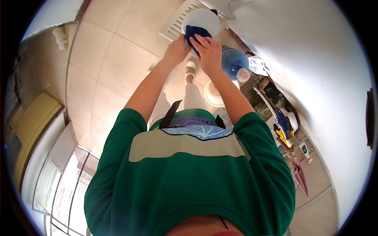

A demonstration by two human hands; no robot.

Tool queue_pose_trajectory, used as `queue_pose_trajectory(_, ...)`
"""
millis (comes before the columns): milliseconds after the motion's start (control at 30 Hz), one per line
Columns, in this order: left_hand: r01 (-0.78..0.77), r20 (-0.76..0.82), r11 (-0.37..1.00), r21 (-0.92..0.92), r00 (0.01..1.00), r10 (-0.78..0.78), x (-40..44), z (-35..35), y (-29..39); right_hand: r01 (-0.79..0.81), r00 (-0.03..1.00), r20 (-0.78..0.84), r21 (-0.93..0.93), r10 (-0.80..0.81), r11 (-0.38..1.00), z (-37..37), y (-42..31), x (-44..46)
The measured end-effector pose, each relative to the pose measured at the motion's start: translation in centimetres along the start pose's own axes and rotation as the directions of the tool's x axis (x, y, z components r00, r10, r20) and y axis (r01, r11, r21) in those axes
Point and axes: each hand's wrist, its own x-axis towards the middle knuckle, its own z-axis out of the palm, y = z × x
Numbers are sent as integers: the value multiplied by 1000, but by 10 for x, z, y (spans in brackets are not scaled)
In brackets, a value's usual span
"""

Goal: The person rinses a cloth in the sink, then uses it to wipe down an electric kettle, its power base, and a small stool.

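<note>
A dark blue cloth (193, 32) is bunched between my two hands, in front of a white round surface (208, 20). My left hand (176, 51) closes on the cloth's left edge, its fingertips partly hidden. My right hand (209, 52) grips the cloth from the right, with its fingers bent over the top. I cannot tell whether the white round thing is a bucket, a lid or a stool top. Whether the cloth touches it does not show either.
A white slotted panel (177, 23) lies behind the round thing. Close to my right arm are a blue water bottle (233, 61) and a pale basin (212, 96). Along the wall lie a spray bottle (304, 151) and a pink folded umbrella (300, 179). Tiled floor (118, 59) extends leftward.
</note>
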Motion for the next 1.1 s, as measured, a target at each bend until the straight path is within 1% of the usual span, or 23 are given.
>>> queue_pose_trajectory(67,-28,-36,998,-53,999,26,2,0,-3,31,1000,-8,6,-30,1000,-3,6,7)
queue_pose_trajectory(133,-49,-48,997,-55,998,46,2,0,-2,22,996,85,-117,-12,993,-11,34,32)
queue_pose_trajectory(167,-63,-55,996,-57,997,60,-1,2,-2,-93,990,90,-118,104,989,-15,43,46)
queue_pose_trajectory(200,-52,-49,997,-60,998,49,-2,4,-4,-119,992,31,-156,125,981,-8,56,58)
queue_pose_trajectory(233,-42,-46,997,-72,998,39,1,5,-7,-90,996,-36,-131,86,987,-6,58,66)
queue_pose_trajectory(300,-20,-48,996,-85,999,16,1,5,-15,-29,998,-65,-185,18,982,4,50,76)
queue_pose_trajectory(333,-66,-46,979,-193,997,58,-2,7,-19,-26,998,-58,-176,16,984,7,42,75)
queue_pose_trajectory(367,-111,-51,948,-299,994,101,-4,8,-23,23,999,-22,-160,-27,987,9,34,71)
queue_pose_trajectory(400,-105,-49,948,-299,994,94,-5,10,-26,70,998,13,-144,-69,987,11,26,67)
queue_pose_trajectory(467,-107,-118,902,-419,991,63,-6,17,-31,92,995,36,-96,-89,991,11,12,47)
queue_pose_trajectory(567,-28,-80,915,-402,997,-4,-5,20,-34,119,991,60,-6,-118,993,7,-11,18)
queue_pose_trajectory(600,-26,-80,914,-404,997,-7,-4,22,-38,72,996,56,36,-74,997,8,-19,10)
queue_pose_trajectory(667,-23,-66,957,-288,998,4,0,29,-49,-6,998,70,124,-3,992,7,-33,-1)
queue_pose_trajectory(700,-24,-67,957,-289,998,5,1,33,-53,-5,998,69,123,-3,992,6,-35,-6)
queue_pose_trajectory(767,-147,-207,954,-261,974,93,2,36,-54,-67,988,153,213,35,975,2,-35,-12)
queue_pose_trajectory(800,-228,-308,891,-392,945,107,1,39,-54,-59,980,197,255,8,965,-2,-30,-13)
queue_pose_trajectory(833,-227,-307,890,-394,946,105,0,39,-53,-59,980,199,255,8,965,-3,-22,-21)
queue_pose_trajectory(900,-36,-86,815,-578,996,-17,2,31,-49,-130,947,319,243,48,961,-5,-5,-39)
queue_pose_trajectory(933,-4,-49,835,-550,998,-27,-1,27,-43,-198,950,297,320,100,927,-13,1,-37)
queue_pose_trajectory(967,-5,-53,834,-551,998,-29,0,27,-44,-194,950,296,320,96,927,-16,3,-32)
queue_pose_trajectory(1033,-77,-62,793,-604,997,50,-3,29,-44,-235,970,77,526,230,817,-27,5,-21)
queue_pose_trajectory(1067,-75,-59,793,-605,997,49,-5,27,-40,-204,969,-3,550,246,810,-35,-5,-4)
queue_pose_trajectory(1100,-36,-43,792,-610,999,12,-7,24,-35,-204,969,-4,550,246,810,-28,-12,1)
